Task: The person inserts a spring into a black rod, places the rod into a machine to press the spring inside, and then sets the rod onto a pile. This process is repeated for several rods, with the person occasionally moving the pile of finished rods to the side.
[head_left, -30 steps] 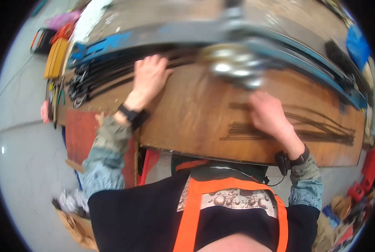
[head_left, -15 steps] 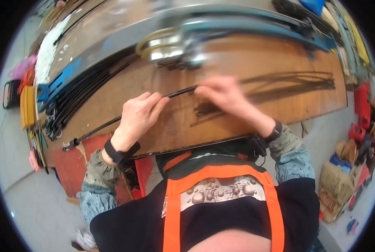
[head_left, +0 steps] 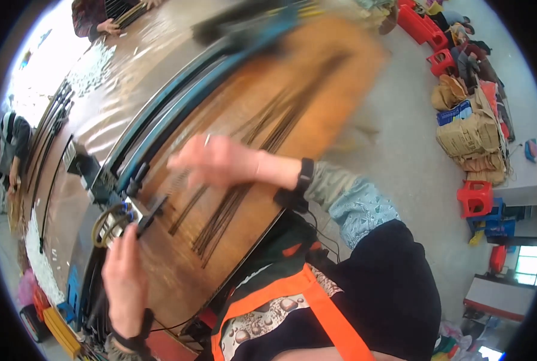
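Just ahead of the left hand [head_left: 124, 277], can see a metal fixture [head_left: 133, 212] with looped tan hoses [head_left: 106, 226], standing in the way forward. Behind that, a blue rail [head_left: 179, 109] slanting away along the table [head_left: 166, 277]. Past the rail, on a second worktop [head_left: 142, 66], white bits [head_left: 93, 69] in a heap and long dark strips [head_left: 50, 123]. At upper left, a co-worker's hand [head_left: 109, 26] near thin strips; at far left, another co-worker [head_left: 17, 141]. At lower left, a yellow box [head_left: 61, 336].

On the table, between rail and near edge, dark rods [head_left: 223, 216] in a loose bundle, passing beneath the right hand [head_left: 217, 161] and wrist. Left hand spread lengthwise, with fingers straight and side by side, tips close to the fixture; cannot tell about contact. Cannot tell the right hand's grip through the blur.

Near edge running slantwise, close to the apron [head_left: 262, 325]. Off to the right, grey floor [head_left: 395, 156] reaching as far as folded cardboard [head_left: 467, 126] and a red stool [head_left: 476, 198].

Brown, faintly glossy wood underneath; rods thin and mostly straight; worktop rippled with glare; sleeve [head_left: 365, 207] of patterned pale-blue cloth.
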Tool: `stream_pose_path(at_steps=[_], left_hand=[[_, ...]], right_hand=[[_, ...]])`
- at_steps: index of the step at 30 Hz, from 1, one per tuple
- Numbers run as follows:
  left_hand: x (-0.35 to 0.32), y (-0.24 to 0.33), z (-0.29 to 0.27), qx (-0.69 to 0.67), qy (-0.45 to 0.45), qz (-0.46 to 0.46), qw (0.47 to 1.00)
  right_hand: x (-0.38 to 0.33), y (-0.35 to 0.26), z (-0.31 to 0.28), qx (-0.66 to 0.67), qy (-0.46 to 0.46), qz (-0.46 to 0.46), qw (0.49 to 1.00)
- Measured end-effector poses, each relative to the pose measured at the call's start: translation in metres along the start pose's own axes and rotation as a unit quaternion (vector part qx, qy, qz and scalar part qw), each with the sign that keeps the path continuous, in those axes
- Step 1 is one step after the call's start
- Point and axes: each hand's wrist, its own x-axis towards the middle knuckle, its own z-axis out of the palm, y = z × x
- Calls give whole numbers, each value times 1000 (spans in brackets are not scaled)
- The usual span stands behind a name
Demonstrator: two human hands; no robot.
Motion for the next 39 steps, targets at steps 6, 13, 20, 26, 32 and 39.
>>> stream_pose_path(at_steps=[6,13,20,26,32,39], left_hand=[[76,-19,-8,54,-131,70,987],[110,-2,18,49,-44,74,995],[102,-36,18,132,-37,75,988],[67,-54,-5,116,-31,32,992],[28,-60,-22,96,-7,-10,995],[-1,-53,-25,68,21,-72,995]], right_hand=[[2,28,-58,-26,-37,139,989],[-16,57,-81,-114,-21,185,976],[6,22,-74,-179,-167,341,908],[22,12,-31,-8,17,240,971],[23,19,0,134,88,233,959],[37,1,13,50,0,240,969]])
